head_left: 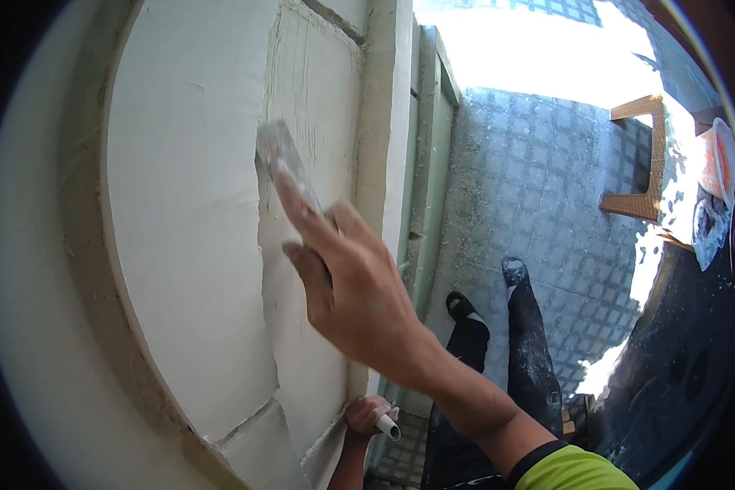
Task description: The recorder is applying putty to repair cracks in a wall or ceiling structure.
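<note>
My right hand (367,294) is closed round a putty knife (294,167), with its index finger stretched along the blade. The blade is smeared with pale filler and lies against or very close to the cream wall panel (188,204); I cannot tell which. Beside it runs a streaky, rough-edged strip of filler (314,90). Lower down, near the edge of the wall, my left hand (367,415) is wrapped round a short white tube (389,427), its open end pointing toward my legs. The fingers hide the rest of the tube.
A raised cream moulding (376,122) borders the panel, and a pale green frame (425,163) stands right of it. On the tiled floor (523,180) are my feet in dark sandals. At right, a brown woven-pattern stool (653,163) stands near an orange-and-white tub (717,163) and plastic bag (710,229).
</note>
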`<state>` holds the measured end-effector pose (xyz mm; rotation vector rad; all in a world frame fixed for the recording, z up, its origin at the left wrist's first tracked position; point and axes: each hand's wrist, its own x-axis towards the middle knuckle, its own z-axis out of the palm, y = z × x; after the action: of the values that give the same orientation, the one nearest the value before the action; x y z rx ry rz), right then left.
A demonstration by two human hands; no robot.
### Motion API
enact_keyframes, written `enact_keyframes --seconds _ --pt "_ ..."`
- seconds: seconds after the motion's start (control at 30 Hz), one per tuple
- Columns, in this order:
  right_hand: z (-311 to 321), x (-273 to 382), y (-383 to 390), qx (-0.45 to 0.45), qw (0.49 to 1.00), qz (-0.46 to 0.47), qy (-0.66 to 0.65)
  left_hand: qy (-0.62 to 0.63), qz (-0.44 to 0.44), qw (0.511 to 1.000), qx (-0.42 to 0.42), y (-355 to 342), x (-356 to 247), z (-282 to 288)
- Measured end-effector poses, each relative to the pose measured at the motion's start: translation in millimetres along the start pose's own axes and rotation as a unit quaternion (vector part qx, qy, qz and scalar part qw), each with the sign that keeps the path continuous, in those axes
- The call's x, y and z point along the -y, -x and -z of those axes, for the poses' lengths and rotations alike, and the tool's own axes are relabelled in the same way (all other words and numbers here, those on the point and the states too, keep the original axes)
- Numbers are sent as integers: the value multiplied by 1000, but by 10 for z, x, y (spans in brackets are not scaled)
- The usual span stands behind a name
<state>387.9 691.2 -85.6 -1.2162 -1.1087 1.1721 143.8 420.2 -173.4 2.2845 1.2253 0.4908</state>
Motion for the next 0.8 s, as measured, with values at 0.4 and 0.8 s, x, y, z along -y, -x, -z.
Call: enact_keyframes --seconds 0.4,0.8 --pt "296 -168 -404 0 1000 -18 -3 -7 2 1000 5 114 59 -72" --pt "280 -450 -567 -37 998 -10 55 -30 8 999 20 73 7 0"
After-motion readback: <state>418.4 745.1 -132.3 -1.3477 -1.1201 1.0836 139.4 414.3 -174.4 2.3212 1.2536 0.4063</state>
